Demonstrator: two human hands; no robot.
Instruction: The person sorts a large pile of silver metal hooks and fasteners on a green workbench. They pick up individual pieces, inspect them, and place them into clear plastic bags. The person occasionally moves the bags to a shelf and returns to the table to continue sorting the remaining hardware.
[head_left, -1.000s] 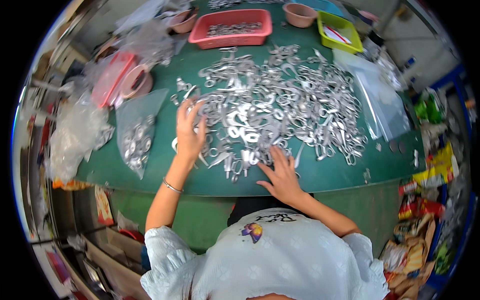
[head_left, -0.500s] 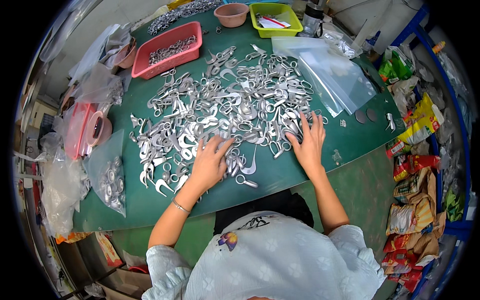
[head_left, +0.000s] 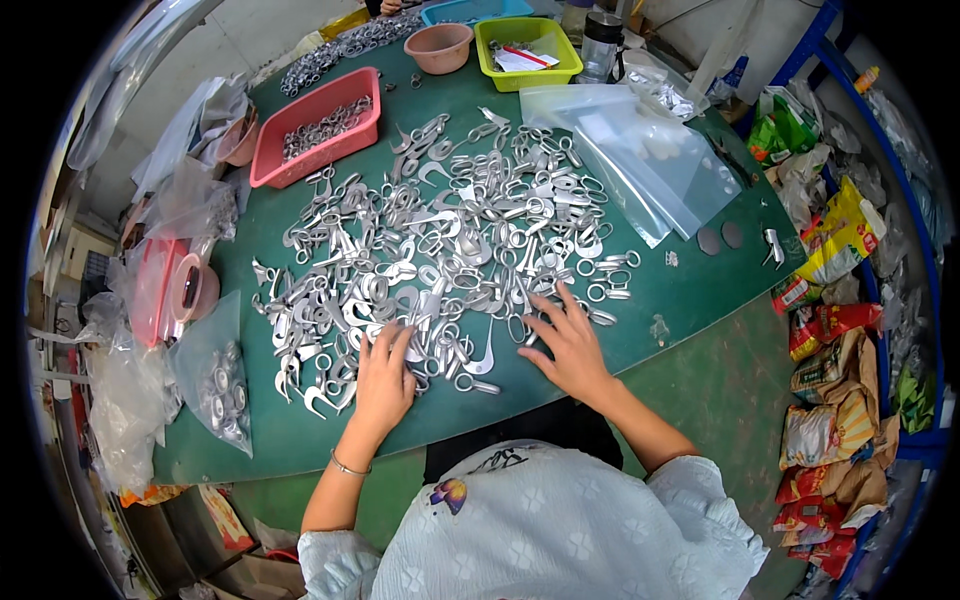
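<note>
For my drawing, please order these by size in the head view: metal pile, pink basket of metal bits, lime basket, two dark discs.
Metal pile
Pink basket
Lime basket
Dark discs, which look alike

There are one left hand (head_left: 385,388), one right hand (head_left: 577,358), one bracelet (head_left: 350,467), one table (head_left: 630,325), two pink baskets (head_left: 332,155), one yellow-green basket (head_left: 540,76), one blue tray (head_left: 475,10), three bowls (head_left: 440,62), two grey discs (head_left: 708,240) and metal pieces (head_left: 440,260) too many to count.

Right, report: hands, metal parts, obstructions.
Left hand and right hand open, both at near edge of metal parts. Parts loose, spread across green table. Plastic bags off right, apart from hands.
</note>
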